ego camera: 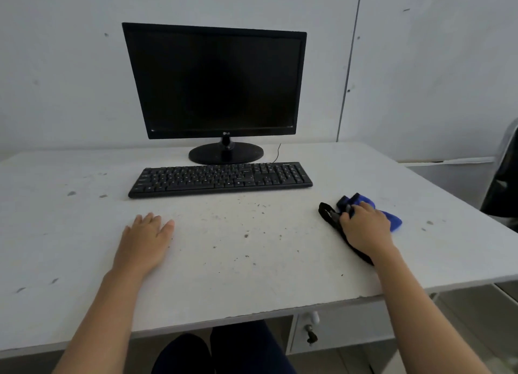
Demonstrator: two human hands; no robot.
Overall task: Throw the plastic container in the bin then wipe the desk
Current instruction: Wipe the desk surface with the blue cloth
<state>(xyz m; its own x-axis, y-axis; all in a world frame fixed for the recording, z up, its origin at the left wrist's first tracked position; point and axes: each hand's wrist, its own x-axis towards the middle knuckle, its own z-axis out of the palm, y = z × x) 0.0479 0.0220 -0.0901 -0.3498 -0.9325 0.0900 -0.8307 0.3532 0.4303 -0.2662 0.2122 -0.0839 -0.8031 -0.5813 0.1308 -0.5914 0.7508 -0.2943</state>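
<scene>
The white desk point(252, 284) carries dark specks and crumbs in front of the keyboard. On its right side lies a blue and black cloth point(395, 219), and my right hand point(364, 228) rests on top of it with the fingers curled over the fabric. My left hand point(145, 239) lies flat on the desk at the left, palm down, fingers apart, holding nothing. No plastic container and no bin are in view.
A black keyboard point(221, 178) sits across the middle of the desk, with a black monitor point(215, 82) on its stand behind it against the wall. A dark chair point(504, 183) stands off the right edge. A drawer with a key point(311, 336) hangs under the desk.
</scene>
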